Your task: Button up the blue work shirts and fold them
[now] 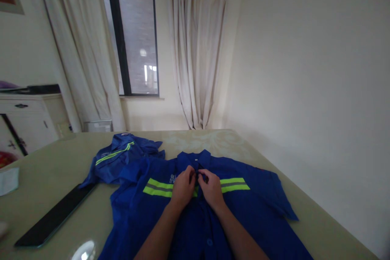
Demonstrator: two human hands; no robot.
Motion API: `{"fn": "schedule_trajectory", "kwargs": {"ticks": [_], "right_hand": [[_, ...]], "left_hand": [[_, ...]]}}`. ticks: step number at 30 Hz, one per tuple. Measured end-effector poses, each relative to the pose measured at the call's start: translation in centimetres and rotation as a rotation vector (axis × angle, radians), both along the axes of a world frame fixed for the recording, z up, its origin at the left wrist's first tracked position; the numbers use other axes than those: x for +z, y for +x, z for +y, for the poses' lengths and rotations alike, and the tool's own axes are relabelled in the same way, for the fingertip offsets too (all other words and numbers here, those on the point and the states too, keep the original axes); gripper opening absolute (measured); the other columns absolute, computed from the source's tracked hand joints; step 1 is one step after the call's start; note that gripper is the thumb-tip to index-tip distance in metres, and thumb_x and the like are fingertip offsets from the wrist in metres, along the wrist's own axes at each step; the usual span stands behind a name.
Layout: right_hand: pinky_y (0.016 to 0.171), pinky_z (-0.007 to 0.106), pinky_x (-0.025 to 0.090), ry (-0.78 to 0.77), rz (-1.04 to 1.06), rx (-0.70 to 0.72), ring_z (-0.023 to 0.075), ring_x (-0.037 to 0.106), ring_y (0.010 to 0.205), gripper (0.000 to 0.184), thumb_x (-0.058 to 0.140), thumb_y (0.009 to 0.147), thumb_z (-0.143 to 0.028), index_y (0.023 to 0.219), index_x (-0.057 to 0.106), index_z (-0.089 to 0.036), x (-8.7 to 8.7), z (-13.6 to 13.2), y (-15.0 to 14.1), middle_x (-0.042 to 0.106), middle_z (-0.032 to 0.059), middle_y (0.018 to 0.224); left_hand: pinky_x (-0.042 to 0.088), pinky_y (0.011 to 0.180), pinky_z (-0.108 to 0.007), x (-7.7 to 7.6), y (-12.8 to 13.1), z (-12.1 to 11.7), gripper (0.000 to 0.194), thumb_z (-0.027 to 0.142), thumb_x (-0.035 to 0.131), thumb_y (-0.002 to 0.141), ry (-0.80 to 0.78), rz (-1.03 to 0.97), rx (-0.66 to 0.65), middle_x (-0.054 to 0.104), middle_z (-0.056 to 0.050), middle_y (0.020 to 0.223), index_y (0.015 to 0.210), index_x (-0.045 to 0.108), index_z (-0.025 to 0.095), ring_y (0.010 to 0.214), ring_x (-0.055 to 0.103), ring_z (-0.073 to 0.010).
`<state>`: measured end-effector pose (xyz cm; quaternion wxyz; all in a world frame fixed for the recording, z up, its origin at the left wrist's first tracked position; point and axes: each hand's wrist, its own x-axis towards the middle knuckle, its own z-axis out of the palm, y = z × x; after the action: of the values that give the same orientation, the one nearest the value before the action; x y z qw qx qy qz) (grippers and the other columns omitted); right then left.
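A blue work shirt (256, 207) with yellow-green reflective bands lies spread on the table, its collar pointing away from me. My left hand (184, 185) and my right hand (211, 187) meet at the front opening just below the collar. Both are closed, fingertips pinching the two edges of the shirt front close together. Whether a button sits between the fingers is hidden. Lower down the front, a button (209, 242) shows between my forearms.
A second blue garment (122, 156) with reflective stripes lies crumpled behind to the left, over the end of a long black board (55, 215). A pale paper (9, 180) rests on the table (100, 207) at far left. A wall (319, 109) borders the right side.
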<state>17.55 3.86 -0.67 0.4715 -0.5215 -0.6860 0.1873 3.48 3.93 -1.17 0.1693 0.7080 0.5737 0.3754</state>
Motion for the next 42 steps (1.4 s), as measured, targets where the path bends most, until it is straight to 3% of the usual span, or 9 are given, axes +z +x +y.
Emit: {"fn": "schedule_trajectory", "kwargs": {"ticks": [8, 17, 23, 31, 42], "right_hand": [[0.063, 0.031, 0.047, -0.017, 0.018, 0.007, 0.0217, 0.065, 0.064, 0.035, 0.052, 0.083, -0.032, 0.100, 0.079, -0.016, -0.1, 0.3, 0.1, 0.077, 0.0074, 0.080], [0.063, 0.028, 0.044, -0.112, -0.112, -0.103, 0.0209, 0.068, 0.069, 0.023, 0.054, 0.084, -0.022, 0.094, 0.075, -0.023, 0.5, -0.5, -0.6, 0.075, 0.0035, 0.076], [0.066, 0.026, 0.044, -0.110, -0.056, -0.048, 0.0197, 0.070, 0.074, 0.032, 0.043, 0.095, -0.026, 0.080, 0.071, -0.022, 0.6, 0.1, -0.1, 0.075, 0.0041, 0.077], [0.056, 0.025, 0.039, -0.146, -0.003, 0.031, 0.0174, 0.064, 0.057, 0.019, 0.055, 0.085, -0.024, 0.077, 0.071, -0.019, 0.0, 0.6, 0.1, 0.069, 0.0007, 0.062], [0.065, 0.026, 0.046, -0.097, -0.032, 0.021, 0.0184, 0.064, 0.069, 0.011, 0.064, 0.078, -0.024, 0.076, 0.074, -0.019, -0.3, 1.3, 0.9, 0.069, 0.0035, 0.073]], "left_hand": [[0.040, 0.070, -0.022, -0.3, -0.2, 0.4, 0.012, 0.016, 0.048, 0.096, 0.030, -0.048, -0.019, 0.070, 0.002, 0.085, 0.092, 0.055, 0.025, 0.079, 0.066, -0.0154], [0.041, 0.073, -0.025, 0.0, -0.3, -0.1, 0.016, 0.015, 0.045, 0.095, 0.049, -0.002, -0.048, 0.069, 0.000, 0.086, 0.091, 0.059, 0.024, 0.082, 0.066, -0.0175], [0.044, 0.076, -0.026, -0.1, -0.4, 0.2, 0.013, 0.019, 0.049, 0.095, 0.027, -0.051, -0.061, 0.072, -0.001, 0.089, 0.094, 0.061, 0.024, 0.084, 0.067, -0.0176], [0.044, 0.076, -0.028, -0.1, -0.4, 0.3, 0.013, 0.014, 0.051, 0.090, 0.038, -0.047, -0.036, 0.069, -0.002, 0.087, 0.092, 0.062, 0.021, 0.082, 0.064, -0.0175], [0.048, 0.077, -0.029, 0.1, -0.7, 0.3, 0.017, 0.017, 0.050, 0.089, 0.043, -0.098, -0.059, 0.072, -0.003, 0.088, 0.091, 0.067, 0.021, 0.082, 0.065, -0.0176]]}}
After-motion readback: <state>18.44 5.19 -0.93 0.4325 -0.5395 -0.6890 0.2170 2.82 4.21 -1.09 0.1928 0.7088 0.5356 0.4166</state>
